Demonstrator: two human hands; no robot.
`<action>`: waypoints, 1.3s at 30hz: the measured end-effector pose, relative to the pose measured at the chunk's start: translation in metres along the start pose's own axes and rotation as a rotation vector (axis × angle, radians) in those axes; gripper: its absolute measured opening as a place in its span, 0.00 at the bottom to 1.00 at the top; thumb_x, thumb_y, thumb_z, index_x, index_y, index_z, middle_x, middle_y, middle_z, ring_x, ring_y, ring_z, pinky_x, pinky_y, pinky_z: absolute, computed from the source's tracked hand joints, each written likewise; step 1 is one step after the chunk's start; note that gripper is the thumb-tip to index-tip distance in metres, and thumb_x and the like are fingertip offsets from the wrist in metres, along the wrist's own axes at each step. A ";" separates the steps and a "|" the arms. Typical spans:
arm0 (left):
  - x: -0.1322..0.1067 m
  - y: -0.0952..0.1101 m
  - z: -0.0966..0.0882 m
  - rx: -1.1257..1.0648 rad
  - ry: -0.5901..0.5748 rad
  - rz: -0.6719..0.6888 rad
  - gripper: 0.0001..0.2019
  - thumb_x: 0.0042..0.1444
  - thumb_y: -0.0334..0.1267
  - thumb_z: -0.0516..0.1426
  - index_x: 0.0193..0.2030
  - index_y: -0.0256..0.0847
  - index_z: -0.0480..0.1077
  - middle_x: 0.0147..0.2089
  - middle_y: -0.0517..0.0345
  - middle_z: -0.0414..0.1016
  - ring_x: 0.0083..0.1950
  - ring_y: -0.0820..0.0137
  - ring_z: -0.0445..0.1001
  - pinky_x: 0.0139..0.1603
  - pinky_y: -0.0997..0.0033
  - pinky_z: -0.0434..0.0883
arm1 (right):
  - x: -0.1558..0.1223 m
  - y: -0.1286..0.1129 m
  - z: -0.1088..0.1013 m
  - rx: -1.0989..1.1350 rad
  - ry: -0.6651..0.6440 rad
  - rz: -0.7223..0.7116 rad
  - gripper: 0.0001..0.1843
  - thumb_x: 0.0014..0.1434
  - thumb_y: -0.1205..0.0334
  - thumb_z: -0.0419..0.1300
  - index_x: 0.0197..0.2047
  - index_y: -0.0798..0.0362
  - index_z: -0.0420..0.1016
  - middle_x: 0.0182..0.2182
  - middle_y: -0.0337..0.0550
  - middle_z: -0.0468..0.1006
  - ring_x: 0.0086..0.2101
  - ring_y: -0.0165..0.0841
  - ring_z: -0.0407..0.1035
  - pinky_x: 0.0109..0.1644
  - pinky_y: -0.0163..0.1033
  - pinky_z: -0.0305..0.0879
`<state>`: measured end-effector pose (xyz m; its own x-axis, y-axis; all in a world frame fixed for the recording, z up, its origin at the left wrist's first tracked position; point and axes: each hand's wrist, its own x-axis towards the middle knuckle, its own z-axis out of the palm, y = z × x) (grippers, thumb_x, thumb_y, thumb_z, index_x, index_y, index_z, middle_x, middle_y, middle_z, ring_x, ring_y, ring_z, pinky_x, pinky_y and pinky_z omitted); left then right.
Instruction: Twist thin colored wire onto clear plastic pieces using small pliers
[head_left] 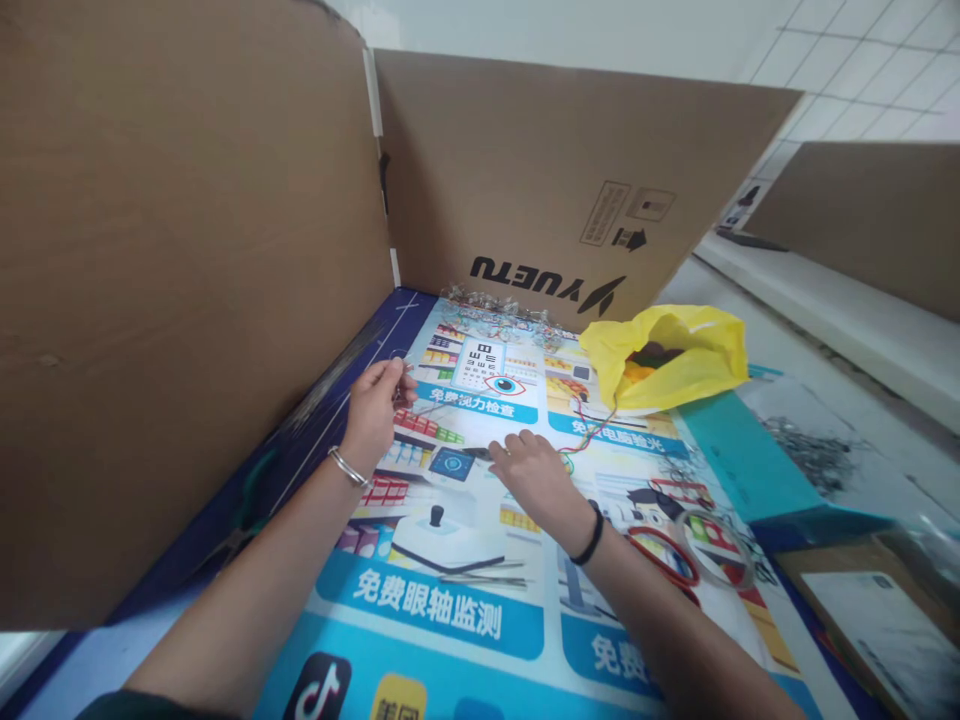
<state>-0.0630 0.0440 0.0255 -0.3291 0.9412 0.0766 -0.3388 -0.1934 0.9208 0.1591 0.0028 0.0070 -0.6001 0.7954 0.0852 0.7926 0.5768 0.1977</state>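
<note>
My left hand (pixel 375 410) is closed in a pinch, raised over the left side of the printed mat (pixel 450 640). Between its thumb and fingers is a thin wire piece (pixel 398 393), too fine to make out fully. To its right, my right hand (pixel 536 480) is closed around a small tool (pixel 476 453). Only the tool's dark, narrow tip shows, pointing left toward the left hand; its handles are hidden under the palm. Coloured cords (pixel 592 437) run from beside the right hand toward a yellow bag (pixel 675 350).
Tall cardboard panels (pixel 585 180) wall off the back and left. A tangle of wire pieces (pixel 510 315) lies along the back. Red and clear rings (pixel 716 548) lie beside the right forearm. Dark wire bits (pixel 814 455) lie farther right. Green-handled pliers (pixel 251 500) lie left.
</note>
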 end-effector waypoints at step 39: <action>-0.035 -0.029 0.017 0.250 -0.568 -0.526 0.15 0.50 0.49 0.59 0.35 0.37 0.72 0.38 0.50 0.74 0.28 0.73 0.71 0.19 0.80 0.60 | -0.020 0.021 0.005 -0.068 0.144 0.143 0.14 0.65 0.61 0.48 0.51 0.56 0.64 0.37 0.50 0.70 0.38 0.40 0.60 0.38 0.44 0.52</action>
<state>-0.0270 0.0218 0.0021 0.3386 0.9016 -0.2690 -0.0959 0.3175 0.9434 0.1878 0.0000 0.0050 -0.4947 0.8309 0.2548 0.8648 0.4417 0.2387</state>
